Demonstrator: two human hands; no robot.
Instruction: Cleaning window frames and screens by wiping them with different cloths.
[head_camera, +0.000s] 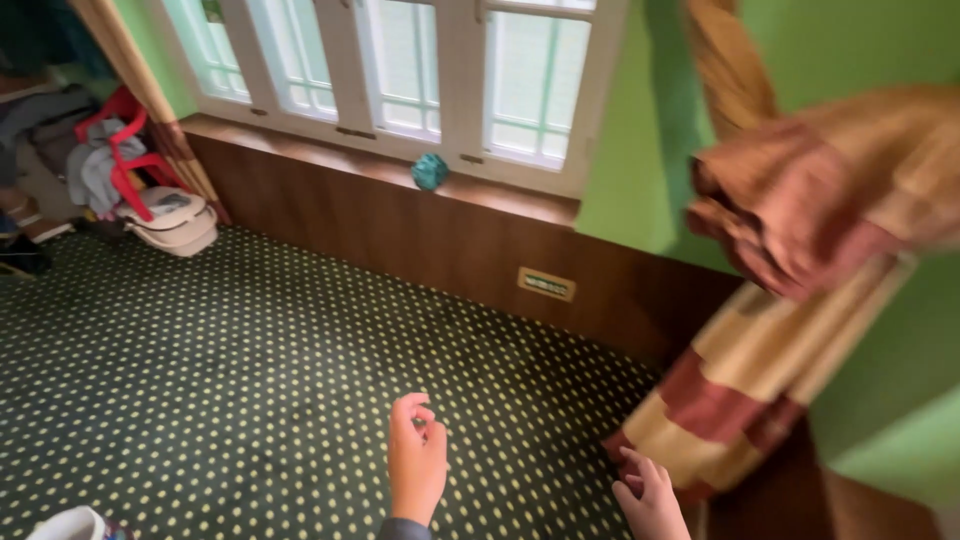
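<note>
Left hand: the left hand (417, 460) is held up over the carpet (200, 380). Its fingers (410, 408) are curled in loosely, like a soft fist. It holds nothing and touches nothing.

Right hand: the right hand (650, 495) is low down, near the bottom of the picture. Its fingers are bent a little and partly spread. The fingertips are right at the bottom end of the curtain (740, 370). I cannot tell if they touch the cloth or are just beside it.

Curtain: it is striped in cream, red and brown. It hangs down by the green wall (620, 150) and its end bunches on the floor at the right edge of the carpet. The upper part is blurry.

Carpet: dark green with small pale dots. It runs up to the brown wooden wall panel (430, 240).

Window ledge: a small blue-green ball (430, 171) sits on the ledge under the white window (400, 60).

Far left corner: a red chair (125, 150) with grey cloth on it, and a pale plastic thing (175, 222) on the floor next to it.
</note>
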